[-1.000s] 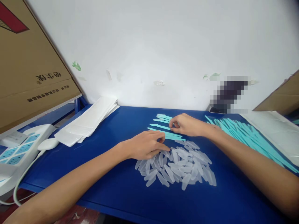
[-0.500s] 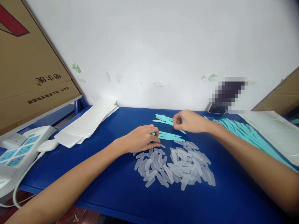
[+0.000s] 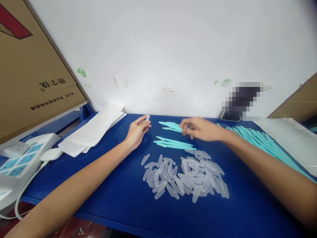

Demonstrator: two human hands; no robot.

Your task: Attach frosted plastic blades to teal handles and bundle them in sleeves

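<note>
My left hand (image 3: 138, 131) is closed in a pinch on a small translucent plastic blade cap (image 3: 148, 117), which sticks up from the fingertips. Right of it, my right hand (image 3: 198, 129) has its fingers curled round the right end of a slim teal stick (image 3: 168, 124) that looks like an eyebrow razor; the gripped end is hidden. More teal razors lie just under that hand. Nearer to me rests a small row of teal razors (image 3: 174, 144). In front of them spreads a loose heap of translucent caps (image 3: 195, 175).
A large pile of teal razors (image 3: 257, 138) lies beneath and beyond my right forearm, beside a whitish padded bag (image 3: 292, 142). White flat packets (image 3: 94, 130) lie at the left. A power strip (image 3: 27, 158) with a cable and a cardboard box (image 3: 37, 66) stand at the far left.
My left hand has lifted from the near edge of the cap heap and moved up and left, now with a cap in it. My right hand has shifted slightly left with a razor.
</note>
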